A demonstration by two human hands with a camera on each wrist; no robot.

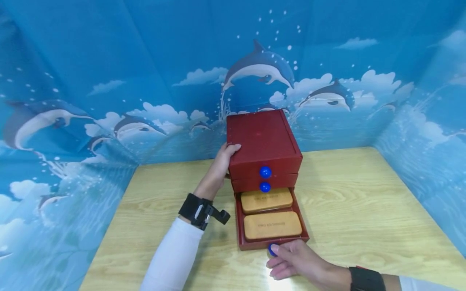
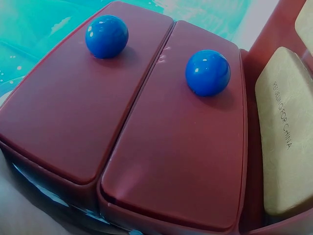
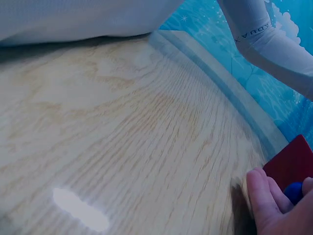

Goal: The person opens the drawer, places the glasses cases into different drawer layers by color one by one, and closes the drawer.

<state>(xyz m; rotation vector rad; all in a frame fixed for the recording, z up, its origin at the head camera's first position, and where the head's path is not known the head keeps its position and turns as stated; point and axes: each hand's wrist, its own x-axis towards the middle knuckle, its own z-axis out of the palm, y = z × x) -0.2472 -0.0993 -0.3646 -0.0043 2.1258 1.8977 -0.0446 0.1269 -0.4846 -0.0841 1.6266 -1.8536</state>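
A dark red drawer cabinet [image 1: 260, 137] stands at the back of the table, its two upper drawers closed, each with a round blue knob [image 2: 107, 36]. The bottom drawer [image 1: 238, 228] is pulled out towards the front. Inside it lie two tan cases, the front case [image 1: 273, 225] and the rear case [image 1: 266, 200], with small printed lettering. My left hand [image 1: 223, 159] holds the cabinet's left side, its thumb over the top edge. At the open drawer's front, my right hand [image 1: 296, 258] pinches the blue knob [image 1: 272, 249] between thumb and fingers.
The cabinet rests on a light wood-grain table [image 1: 349, 210]. A blue dolphin-print curtain [image 1: 174, 97] hangs behind it and along both sides. Each wrist wears a black strap, the left strap [image 1: 193, 208] with a small camera arm.
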